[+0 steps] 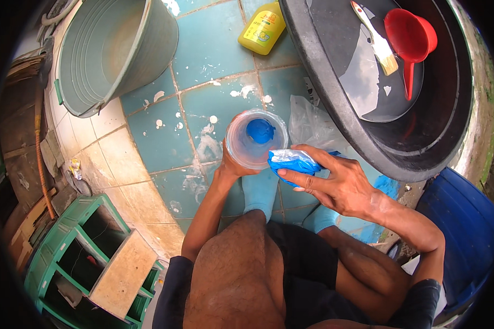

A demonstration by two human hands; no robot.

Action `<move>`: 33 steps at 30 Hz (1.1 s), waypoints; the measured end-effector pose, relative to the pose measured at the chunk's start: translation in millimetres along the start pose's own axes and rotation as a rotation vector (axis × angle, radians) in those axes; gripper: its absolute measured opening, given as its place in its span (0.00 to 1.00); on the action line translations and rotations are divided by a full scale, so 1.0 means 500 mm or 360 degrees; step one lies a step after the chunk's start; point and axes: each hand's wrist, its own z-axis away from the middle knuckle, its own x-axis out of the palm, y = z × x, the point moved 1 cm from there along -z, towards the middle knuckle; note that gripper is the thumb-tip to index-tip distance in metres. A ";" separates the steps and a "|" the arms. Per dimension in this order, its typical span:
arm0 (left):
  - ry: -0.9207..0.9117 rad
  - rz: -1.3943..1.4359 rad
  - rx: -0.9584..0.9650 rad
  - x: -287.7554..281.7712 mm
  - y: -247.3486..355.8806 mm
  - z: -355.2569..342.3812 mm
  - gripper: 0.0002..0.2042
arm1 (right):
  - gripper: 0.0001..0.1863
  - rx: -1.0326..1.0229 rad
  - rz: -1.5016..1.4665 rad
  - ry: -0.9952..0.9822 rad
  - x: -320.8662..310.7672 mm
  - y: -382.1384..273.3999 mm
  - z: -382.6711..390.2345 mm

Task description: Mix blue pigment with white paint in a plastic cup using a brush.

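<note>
My left hand is wrapped round a clear plastic cup, with a blue lump or pool visible inside it. My right hand grips a blue packet with a silvery top just at the cup's right rim. A crumpled clear plastic bag lies on the floor behind the packet. My feet in light blue socks are below the cup.
A large black tub at upper right holds a paintbrush and red scoop. A grey-green bucket, yellow bottle, green crate and blue plastic container surround me on the paint-spotted tiled floor.
</note>
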 end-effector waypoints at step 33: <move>0.0938 -0.0902 0.0382 -0.330 0.234 -0.014 0.49 | 0.15 0.0117 -0.0491 0.0186 -0.028 -0.056 -0.094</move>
